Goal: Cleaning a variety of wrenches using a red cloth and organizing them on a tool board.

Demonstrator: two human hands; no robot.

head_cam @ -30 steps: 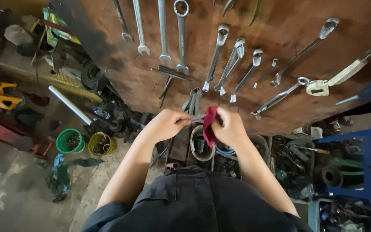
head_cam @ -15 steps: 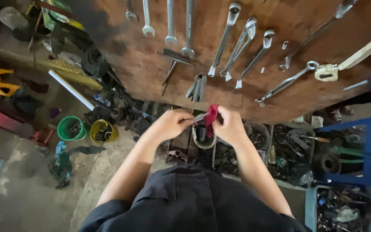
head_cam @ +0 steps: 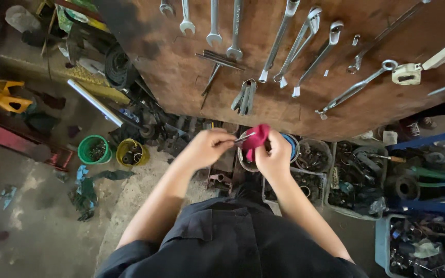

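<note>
While raised together, hands (head_cam: 243, 149) pinch red rag (head_cam: 256, 138).

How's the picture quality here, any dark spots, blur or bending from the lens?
Head view: wide-angle bending curves the wooden tool board; a dark shadow covers its upper left corner; the floor below looks dim; the left hand, right hand and red rag are evenly lit and fairly sharp.

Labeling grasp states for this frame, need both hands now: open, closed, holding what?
Left hand: closed, pinching one end of a small metal tool.
Right hand: closed on a red cloth that is wrapped over the tool's other end.
</note>
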